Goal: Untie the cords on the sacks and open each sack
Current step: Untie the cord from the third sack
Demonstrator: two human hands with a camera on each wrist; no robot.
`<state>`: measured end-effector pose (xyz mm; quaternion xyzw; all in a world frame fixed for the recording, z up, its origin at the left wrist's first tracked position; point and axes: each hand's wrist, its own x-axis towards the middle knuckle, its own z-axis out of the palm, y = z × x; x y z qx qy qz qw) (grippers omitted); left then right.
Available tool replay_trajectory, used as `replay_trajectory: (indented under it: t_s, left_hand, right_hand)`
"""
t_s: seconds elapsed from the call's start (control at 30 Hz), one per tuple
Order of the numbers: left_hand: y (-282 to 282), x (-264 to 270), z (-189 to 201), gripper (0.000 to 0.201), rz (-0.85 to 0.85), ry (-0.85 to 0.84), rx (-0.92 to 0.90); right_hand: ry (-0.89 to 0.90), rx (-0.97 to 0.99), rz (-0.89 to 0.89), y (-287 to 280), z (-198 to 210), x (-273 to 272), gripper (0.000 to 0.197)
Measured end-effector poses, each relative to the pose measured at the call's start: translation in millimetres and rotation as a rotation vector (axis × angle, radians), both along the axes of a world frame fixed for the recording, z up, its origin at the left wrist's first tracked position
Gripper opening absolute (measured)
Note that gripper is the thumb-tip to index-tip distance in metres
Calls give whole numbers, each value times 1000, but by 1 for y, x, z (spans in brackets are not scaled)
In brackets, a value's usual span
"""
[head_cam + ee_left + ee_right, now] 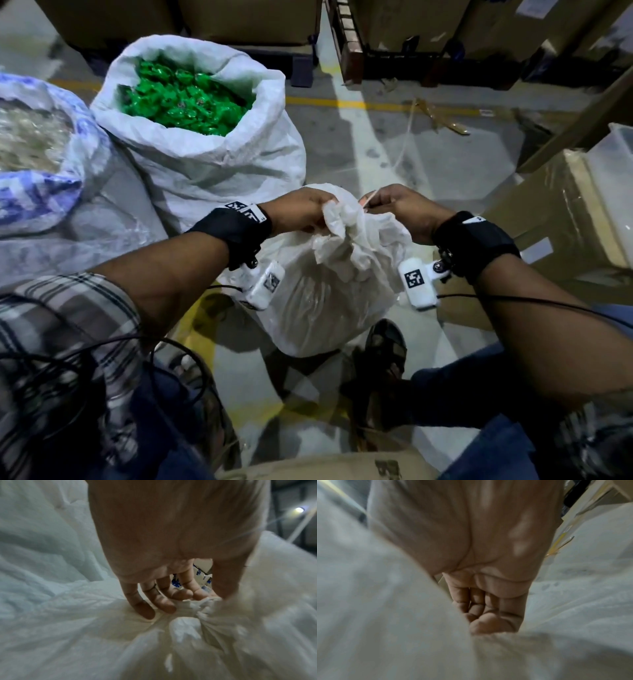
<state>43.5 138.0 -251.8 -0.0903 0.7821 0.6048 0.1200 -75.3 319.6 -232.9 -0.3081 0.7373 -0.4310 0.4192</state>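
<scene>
Standing on the floor between the person's feet, the white sack (322, 301) has its neck (337, 222) bunched shut. At that neck, the left hand (301, 214) clutches the gathered plastic, fingers (154, 601) curled against the folds. Just right of the neck, the right hand (400, 212) pinches a thin pale cord (371, 199) between thumb and forefinger. Beyond the sack, to its left, an open sack of green packets (191, 113) stands; farther left sits another open sack with blue print (37, 144)
</scene>
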Motion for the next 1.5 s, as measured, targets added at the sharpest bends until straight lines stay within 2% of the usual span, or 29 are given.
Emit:
replay_trajectory:
  t_s: [0.07,0.2,0.33,0.5,0.57,0.6,0.7,0.77,0.83,0.9,1.0,1.07,1.13,1.23,1.33,1.5]
  left_hand:
    - [-1,1,-2,22,-148,73,-127]
    - [-8,-1,-4,29,-201,100,-172]
    - [-11,-2,-4,19,-150,115,-176]
    - [-7,-3,-2,14,-107,78,-235]
    - [-4,-2,1,11,-64,23,-194]
    - [-2,-2,5,15,-22,-21,-131]
    - [1,-6,19,53,67,-203,71]
    - [5,-10,25,59,-25,-236,-59]
    - [10,-13,22,54,-130,-200,-303]
    - [15,-12,11,59,-172,-153,-533]
    - [27,-3,-14,74,-102,-60,-782]
    - [31,2,-27,76,-4,1,-835]
    - [29,4,-32,74,63,55,-863]
    - [29,3,-33,66,116,164,-837]
    - [38,3,-32,53,160,230,-695]
    - [47,6,-23,35,274,128,-328]
  right_hand:
    - [-8,12,12,-2,1,-1,16]
    - [-18,3,51,-2,2,-3,13]
    - [-26,5,38,-1,-1,-6,11]
    - [-8,2,13,1,-3,-9,24]
    - [26,20,-23,0,-4,-9,16]
    - [45,33,-53,0,-4,-9,12]
    - [84,59,-78,-1,-6,-8,19]
    - [111,66,-67,-3,-5,-5,18]
    - [88,65,-62,-6,-3,-2,15]
    - [42,58,-66,-8,-1,1,13]
    - [-20,56,-55,-9,-3,5,15]
    - [-53,52,-46,-8,-5,6,11]
    - [-76,33,-44,-6,-7,5,18]
    - [-84,-2,-70,-5,-10,3,19]
    - [-73,-20,-87,-6,-13,1,17]
    - [-63,17,-123,-5,-19,-1,15]
